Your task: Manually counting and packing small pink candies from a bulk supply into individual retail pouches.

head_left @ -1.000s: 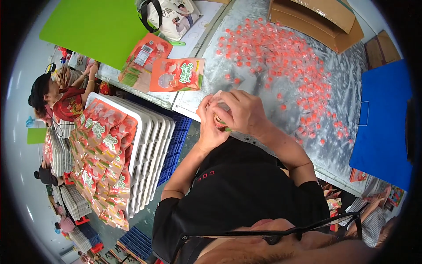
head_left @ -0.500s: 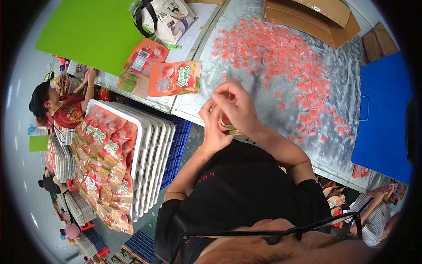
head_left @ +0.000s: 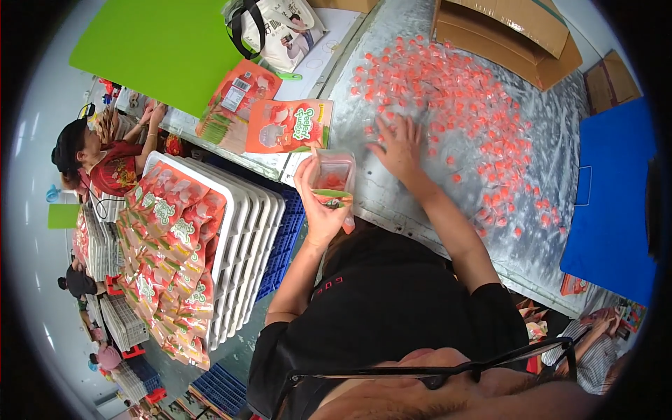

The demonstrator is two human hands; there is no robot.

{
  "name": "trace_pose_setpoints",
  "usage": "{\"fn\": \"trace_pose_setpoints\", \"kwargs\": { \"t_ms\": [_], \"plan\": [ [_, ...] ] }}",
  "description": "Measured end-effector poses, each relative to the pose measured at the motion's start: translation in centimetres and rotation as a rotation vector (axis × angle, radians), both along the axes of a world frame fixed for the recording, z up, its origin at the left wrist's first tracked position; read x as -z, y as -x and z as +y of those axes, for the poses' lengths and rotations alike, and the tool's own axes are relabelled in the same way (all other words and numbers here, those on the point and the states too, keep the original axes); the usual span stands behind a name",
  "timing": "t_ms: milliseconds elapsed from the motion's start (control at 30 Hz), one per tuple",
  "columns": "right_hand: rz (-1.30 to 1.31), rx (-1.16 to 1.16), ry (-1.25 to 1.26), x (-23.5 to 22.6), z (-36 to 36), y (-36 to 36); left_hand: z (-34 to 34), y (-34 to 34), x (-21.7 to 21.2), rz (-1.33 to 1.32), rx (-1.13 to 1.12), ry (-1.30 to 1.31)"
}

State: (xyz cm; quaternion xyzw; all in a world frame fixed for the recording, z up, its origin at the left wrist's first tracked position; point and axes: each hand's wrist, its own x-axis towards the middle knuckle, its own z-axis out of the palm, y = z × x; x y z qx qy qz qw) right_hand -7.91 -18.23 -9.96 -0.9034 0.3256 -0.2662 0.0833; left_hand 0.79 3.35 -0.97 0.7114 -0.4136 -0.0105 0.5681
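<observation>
My left hand (head_left: 323, 218) grips an opened snack pouch (head_left: 333, 193), red with a green and brown edge, near the table's front edge. A clear plastic tub (head_left: 349, 168) with some pink-red content is right beside that pouch. Whether my left hand touches the tub too, I cannot tell. Over the grey tabletop, my right hand (head_left: 400, 148) has its fingers spread and holds nothing. Its fingertips are at the near left side of a wide scatter of small, clear-wrapped red candies (head_left: 483, 115).
Two flat pouches (head_left: 290, 126) lie left of the candies by a green board (head_left: 161, 52) and a white bag (head_left: 290, 35). A cardboard box (head_left: 500, 35) is behind; a blue panel (head_left: 607, 203) stands right. Stacked white trays (head_left: 241, 259) heaped with pouches stand left. Other people work beyond.
My hands have come apart. The right one has moved forward and right to the candies, its fingers opening. The left one keeps the pouch, and the clear tub now shows.
</observation>
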Motion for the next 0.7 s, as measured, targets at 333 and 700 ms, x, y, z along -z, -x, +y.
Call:
{"fn": "trace_pose_setpoints", "kwargs": {
  "t_ms": [333,700],
  "plan": [
    [-0.044,-0.224,0.024,0.5,2.4,0.3,0.4,-0.2,0.1,0.002,0.028,-0.054],
    [-0.290,-0.017,-0.017,0.7,-1.0,8.6,0.3,-0.2,0.2,0.130,0.057,-0.035]
  ]
}}
